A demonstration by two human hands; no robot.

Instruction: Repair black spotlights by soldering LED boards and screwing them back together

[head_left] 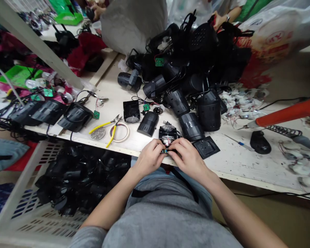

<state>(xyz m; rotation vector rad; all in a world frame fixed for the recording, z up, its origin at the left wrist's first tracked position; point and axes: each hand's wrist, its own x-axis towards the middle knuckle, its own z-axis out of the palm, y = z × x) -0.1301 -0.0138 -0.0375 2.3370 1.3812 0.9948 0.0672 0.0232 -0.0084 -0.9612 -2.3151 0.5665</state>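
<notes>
Head view shows small board (165, 151) lengthwise left-to-right.

Soft, even light whitens the bench top (237, 158). At one o'clock the black pile (204, 62) sinks into murk; at two, the plastic bag (299, 24) carries pale glare. Shadow fills the crate (7, 222) at eight o'clock, its corner stretched by the wide lens. Clutter (34, 22) towards ten o'clock blurs, while the left hand (150, 156) and right hand (191, 159), near six, look fairly crisp.
</notes>
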